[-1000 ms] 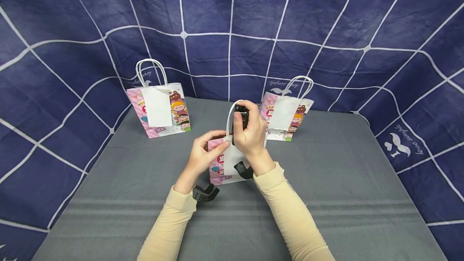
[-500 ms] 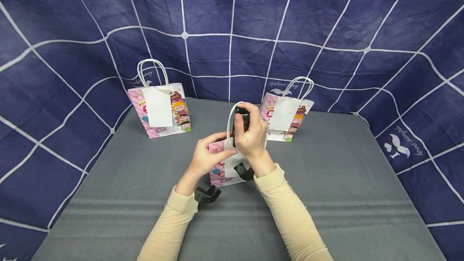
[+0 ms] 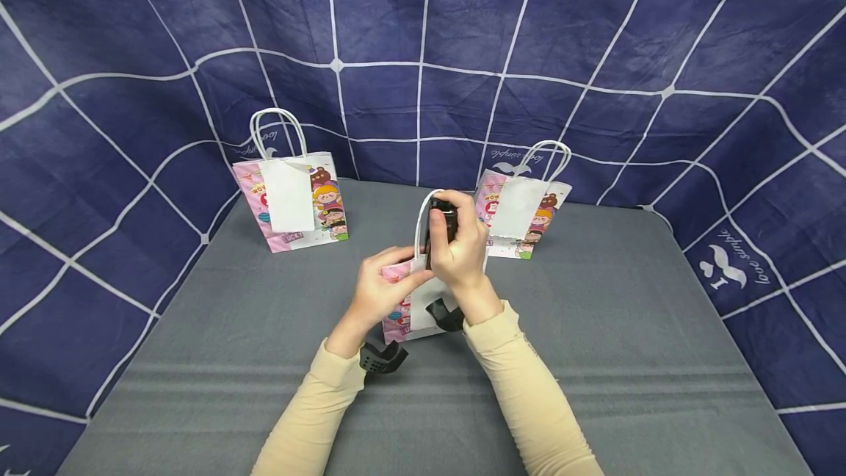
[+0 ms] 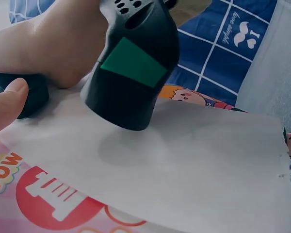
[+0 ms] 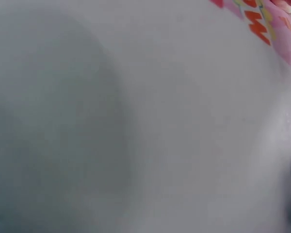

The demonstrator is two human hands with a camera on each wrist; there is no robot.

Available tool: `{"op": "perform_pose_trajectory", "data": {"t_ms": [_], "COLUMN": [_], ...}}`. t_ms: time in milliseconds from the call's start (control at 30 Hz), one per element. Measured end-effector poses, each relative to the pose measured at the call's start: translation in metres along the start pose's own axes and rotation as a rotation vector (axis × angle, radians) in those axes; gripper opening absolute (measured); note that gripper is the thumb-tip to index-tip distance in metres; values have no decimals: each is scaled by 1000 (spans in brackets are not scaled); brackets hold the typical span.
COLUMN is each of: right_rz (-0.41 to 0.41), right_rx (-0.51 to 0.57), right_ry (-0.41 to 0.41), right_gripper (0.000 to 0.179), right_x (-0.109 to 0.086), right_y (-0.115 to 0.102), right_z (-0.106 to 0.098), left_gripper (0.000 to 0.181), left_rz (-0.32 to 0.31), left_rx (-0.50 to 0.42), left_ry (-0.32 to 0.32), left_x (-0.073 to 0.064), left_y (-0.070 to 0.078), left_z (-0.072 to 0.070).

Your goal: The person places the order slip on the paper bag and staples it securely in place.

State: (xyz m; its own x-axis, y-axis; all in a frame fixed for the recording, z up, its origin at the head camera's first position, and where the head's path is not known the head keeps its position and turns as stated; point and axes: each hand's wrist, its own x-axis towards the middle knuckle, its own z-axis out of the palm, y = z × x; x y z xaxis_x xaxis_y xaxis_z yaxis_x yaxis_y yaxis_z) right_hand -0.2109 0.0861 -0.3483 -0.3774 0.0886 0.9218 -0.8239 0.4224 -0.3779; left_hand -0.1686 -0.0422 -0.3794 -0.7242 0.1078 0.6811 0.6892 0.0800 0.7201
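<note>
In the head view a pink and white paper bag [image 3: 396,320] with a white sheet [image 3: 423,303] on its front stands on the table. My left hand [image 3: 374,291] pinches its top edge, thumb in front and fingers behind. My right hand [image 3: 457,247] grips a black stapler [image 3: 444,220], held upright with its lower end at the bag's top edge beside the white handle [image 3: 419,230]. The right hand hides part of the bag. The left wrist view shows the white sheet close up, with a thumb [image 4: 9,104] by the stapler's dark end. Blurred white paper [image 5: 184,121] fills the right wrist view.
Similar bags with white sheets stand at the back left [image 3: 288,200] and, just behind my right hand, at the back right [image 3: 518,208]. A grey cloth [image 3: 628,329] covers the table. A blue curtain [image 3: 463,35] encloses the back and sides. Dark wrist mounts [image 3: 383,358] sit on both wrists.
The bag, the stapler and both hands have shifted slightly down toward me. My left thumb has slid right along the bag's front, closer to the stapler. The other bags have not moved.
</note>
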Motion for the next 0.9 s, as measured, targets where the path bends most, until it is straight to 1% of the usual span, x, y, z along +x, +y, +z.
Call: {"op": "perform_pose_trajectory", "data": {"t_ms": [233, 500, 700, 900], "right_rz": [17, 36, 63, 68], "right_rx": [29, 25, 37, 59], "right_ry": [-13, -15, -27, -29], "right_gripper": [38, 38, 39, 41], "right_x": [0, 0, 1, 2], "right_y": [0, 0, 0, 1], "right_z": [1, 1, -1, -1], "left_gripper": [32, 32, 32, 37], "left_rz": [27, 18, -17, -65], "left_rx": [-13, -24, 3, 0], "left_ry": [16, 22, 14, 1], "left_x": [-1, -1, -1, 0], "left_y": [-1, -2, -1, 1], "left_z": [0, 1, 0, -1]}}
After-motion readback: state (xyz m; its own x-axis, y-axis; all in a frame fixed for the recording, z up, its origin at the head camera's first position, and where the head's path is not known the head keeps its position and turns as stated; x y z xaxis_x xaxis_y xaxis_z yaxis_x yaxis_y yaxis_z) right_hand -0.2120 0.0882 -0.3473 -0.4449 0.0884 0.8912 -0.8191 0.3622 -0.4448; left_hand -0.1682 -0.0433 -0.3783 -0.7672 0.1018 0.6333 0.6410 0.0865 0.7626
